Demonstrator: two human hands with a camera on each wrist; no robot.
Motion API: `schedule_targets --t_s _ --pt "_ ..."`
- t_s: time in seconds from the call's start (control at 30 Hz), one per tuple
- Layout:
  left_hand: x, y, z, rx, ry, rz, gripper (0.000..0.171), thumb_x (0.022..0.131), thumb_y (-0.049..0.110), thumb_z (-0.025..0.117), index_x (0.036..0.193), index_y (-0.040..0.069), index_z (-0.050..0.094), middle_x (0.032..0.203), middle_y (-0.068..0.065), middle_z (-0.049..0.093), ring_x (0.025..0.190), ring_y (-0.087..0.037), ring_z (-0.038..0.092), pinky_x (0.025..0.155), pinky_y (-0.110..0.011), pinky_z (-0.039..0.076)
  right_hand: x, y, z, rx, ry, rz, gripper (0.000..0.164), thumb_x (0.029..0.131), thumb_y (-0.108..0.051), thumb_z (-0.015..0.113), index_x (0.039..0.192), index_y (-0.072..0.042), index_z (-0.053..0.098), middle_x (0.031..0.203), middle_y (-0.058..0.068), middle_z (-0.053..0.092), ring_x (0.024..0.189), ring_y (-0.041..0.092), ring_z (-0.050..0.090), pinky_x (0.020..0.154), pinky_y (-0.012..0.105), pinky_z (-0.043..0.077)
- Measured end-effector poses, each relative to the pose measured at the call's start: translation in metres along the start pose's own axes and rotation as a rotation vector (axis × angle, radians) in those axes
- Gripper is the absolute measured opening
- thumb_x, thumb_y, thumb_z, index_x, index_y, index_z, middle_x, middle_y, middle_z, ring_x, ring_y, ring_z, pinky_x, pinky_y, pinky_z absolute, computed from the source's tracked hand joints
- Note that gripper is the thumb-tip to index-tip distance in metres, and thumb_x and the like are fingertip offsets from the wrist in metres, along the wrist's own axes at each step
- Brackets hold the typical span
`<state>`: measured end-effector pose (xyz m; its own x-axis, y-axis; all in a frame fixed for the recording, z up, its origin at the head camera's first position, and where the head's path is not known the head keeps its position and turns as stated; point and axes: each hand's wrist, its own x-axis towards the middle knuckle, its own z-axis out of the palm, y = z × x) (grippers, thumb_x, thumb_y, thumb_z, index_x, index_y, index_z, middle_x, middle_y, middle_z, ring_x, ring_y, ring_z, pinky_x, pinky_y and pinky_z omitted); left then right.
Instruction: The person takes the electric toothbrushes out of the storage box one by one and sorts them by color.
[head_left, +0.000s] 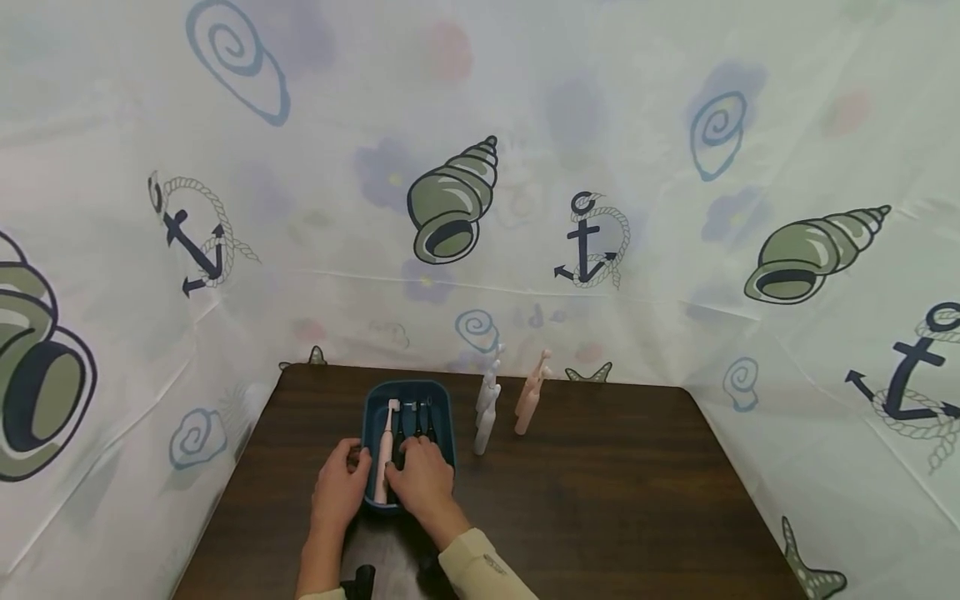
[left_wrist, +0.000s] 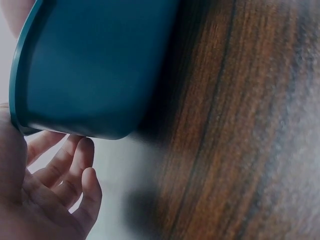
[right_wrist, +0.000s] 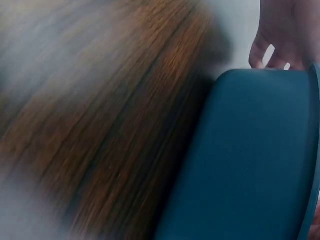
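A blue open box (head_left: 408,386) holds a pink electric toothbrush (head_left: 385,458) along its left side, with several dark toothbrushes (head_left: 430,421) beside it. My left hand (head_left: 339,487) is at the box's left wall, thumb over the rim and bent fingers against the outside; the left wrist view shows those fingertips on the blue wall (left_wrist: 95,75). My right hand (head_left: 426,483) reaches in from the right, over the lower parts of the dark toothbrushes, thumb close to the pink handle. Its fingertips are hidden inside the box, so I cannot tell whether it grips anything.
White electric toothbrushes (head_left: 485,421) stand upright right of the box, and pink ones (head_left: 528,404) stand farther right. All are on a dark wooden table (head_left: 622,500). A patterned cloth (head_left: 337,208) hangs behind and around the table.
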<state>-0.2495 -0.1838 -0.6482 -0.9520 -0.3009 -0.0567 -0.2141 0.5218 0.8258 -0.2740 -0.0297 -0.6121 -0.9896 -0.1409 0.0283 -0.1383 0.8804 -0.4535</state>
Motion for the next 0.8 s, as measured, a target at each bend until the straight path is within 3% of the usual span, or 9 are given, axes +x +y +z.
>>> schedule_targets --t_s 0.2,0.37,0.53,0.8 --pt "0.003 0.001 0.001 -0.016 0.002 0.012 0.044 0.111 0.038 0.053 0.146 0.013 0.059 0.133 -0.013 0.071 0.111 -0.030 0.070 0.084 -0.049 0.052 0.004 -0.009 0.005 -0.017 0.013 -0.020 0.025 0.095 -0.046 0.077 0.097 -0.021 0.075 0.091 -0.005 0.065 0.077 0.014 0.061 0.061 0.041 0.049" --pt "0.003 0.002 0.000 -0.016 0.001 0.023 0.043 0.111 0.037 0.053 0.146 0.012 0.060 0.132 -0.014 0.071 0.109 -0.029 0.071 0.081 -0.047 0.052 0.008 -0.016 0.012 -0.082 0.016 0.002 0.032 0.094 -0.049 0.076 0.084 -0.019 0.071 0.085 -0.001 0.063 0.068 0.018 0.058 0.057 0.042 0.048" --pt "0.003 0.002 -0.001 -0.018 -0.006 0.020 0.044 0.111 0.037 0.053 0.146 0.011 0.059 0.132 -0.014 0.071 0.108 -0.027 0.071 0.080 -0.047 0.052 0.010 -0.023 0.016 -0.210 0.020 0.002 0.038 0.093 -0.054 0.075 0.092 -0.016 0.077 0.093 0.001 0.067 0.080 0.021 0.064 0.073 0.044 0.054" --pt "0.001 -0.001 -0.001 -0.037 -0.004 0.010 0.042 0.112 0.036 0.054 0.145 0.011 0.059 0.132 -0.014 0.071 0.108 -0.028 0.071 0.083 -0.047 0.053 0.016 -0.031 0.030 -0.372 0.005 0.022 0.045 0.095 -0.061 0.072 0.105 -0.018 0.081 0.112 0.001 0.072 0.102 0.022 0.065 0.092 0.050 0.050"
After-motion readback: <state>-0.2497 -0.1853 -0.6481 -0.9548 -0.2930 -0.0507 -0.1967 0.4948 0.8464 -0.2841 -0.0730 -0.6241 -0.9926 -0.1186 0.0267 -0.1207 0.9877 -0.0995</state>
